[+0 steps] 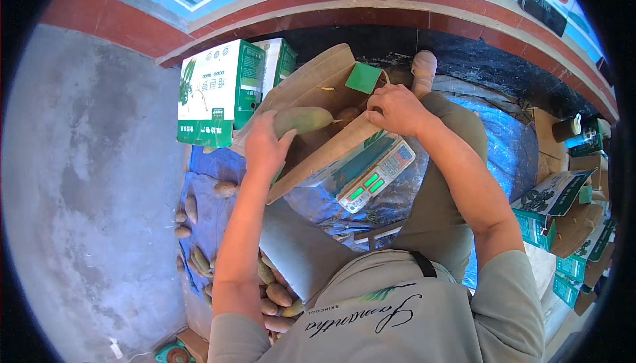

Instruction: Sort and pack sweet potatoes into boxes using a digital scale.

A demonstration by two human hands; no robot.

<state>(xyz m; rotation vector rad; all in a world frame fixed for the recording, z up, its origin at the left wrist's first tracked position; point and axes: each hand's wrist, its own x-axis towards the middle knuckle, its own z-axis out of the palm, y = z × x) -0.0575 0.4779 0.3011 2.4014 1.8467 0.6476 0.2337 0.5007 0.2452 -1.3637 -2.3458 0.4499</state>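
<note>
My left hand [265,141] is closed around a long green radish [305,120], held over an open cardboard box [308,88]. The radish's thin root end points right, into the box. At the box's right side, my right hand [401,109] grips the edge of a flap, fingers bent over the cardboard. Inside the box the contents are mostly in shadow. The box rests on or against a digital scale [377,176], whose green displays are lit on the near side.
Two closed white and green cartons [211,88] stand at the back left. More radishes [278,295] lie on blue tarp at my left. Opened boxes [560,197] are stacked at the right. A phone [543,11] lies on the tiled ledge. A grey wall [93,184] bounds the left.
</note>
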